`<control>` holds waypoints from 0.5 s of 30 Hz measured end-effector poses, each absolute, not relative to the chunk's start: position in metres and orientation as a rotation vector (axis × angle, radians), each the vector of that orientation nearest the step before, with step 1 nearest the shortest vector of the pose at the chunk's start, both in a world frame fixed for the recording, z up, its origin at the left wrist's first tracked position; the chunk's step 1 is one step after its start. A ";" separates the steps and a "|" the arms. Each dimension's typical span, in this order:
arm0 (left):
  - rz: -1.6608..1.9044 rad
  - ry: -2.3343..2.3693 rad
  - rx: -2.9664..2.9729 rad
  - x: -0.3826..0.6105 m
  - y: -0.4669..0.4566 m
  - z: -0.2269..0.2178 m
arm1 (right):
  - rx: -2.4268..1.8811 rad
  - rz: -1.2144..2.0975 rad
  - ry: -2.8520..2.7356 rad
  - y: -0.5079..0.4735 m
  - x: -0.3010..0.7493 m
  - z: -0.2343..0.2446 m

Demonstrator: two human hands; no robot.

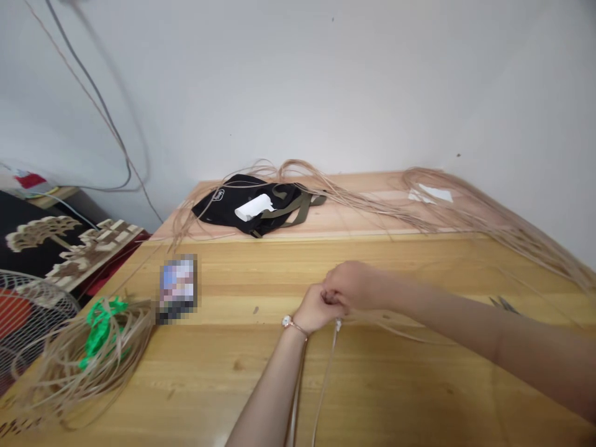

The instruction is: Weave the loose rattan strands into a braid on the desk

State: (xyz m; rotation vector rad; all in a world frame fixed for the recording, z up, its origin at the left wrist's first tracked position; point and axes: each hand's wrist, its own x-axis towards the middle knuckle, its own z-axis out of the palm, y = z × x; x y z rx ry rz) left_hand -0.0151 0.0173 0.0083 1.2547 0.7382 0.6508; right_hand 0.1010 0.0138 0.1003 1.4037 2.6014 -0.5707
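My left hand (313,310), with a watch on its wrist, is closed over the middle of the table. Against it presses my right hand (350,287), fingers bent and pinched together. Thin tan strips (325,383), like flat rattan or cane, run out from between the hands toward the near edge and off to the right. A small white knot or tie (338,323) shows on a strip just below the fingers. The fingers hide where the strips meet. Partly behind my right forearm lies a grey pointed metal tool (505,305), perhaps scissors.
A coil of tan strips (116,372) with a green tie lies at left, near a blurred-out item (177,288). Behind are a black bag (228,208), white paper (254,207) and long loose strips (354,195). A mesh fan guard (37,323) stands beyond the left edge.
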 end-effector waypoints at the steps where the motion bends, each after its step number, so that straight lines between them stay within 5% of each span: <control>1: 0.649 0.724 1.239 -0.015 0.017 0.006 | 1.415 -0.591 2.617 0.016 0.104 0.098; 9: 0.630 0.674 1.126 -0.016 0.018 0.008 | 1.931 -1.329 2.386 0.020 0.121 0.076; 15: 0.668 0.665 1.090 -0.017 0.019 0.006 | 1.610 -1.145 2.572 0.013 0.119 0.094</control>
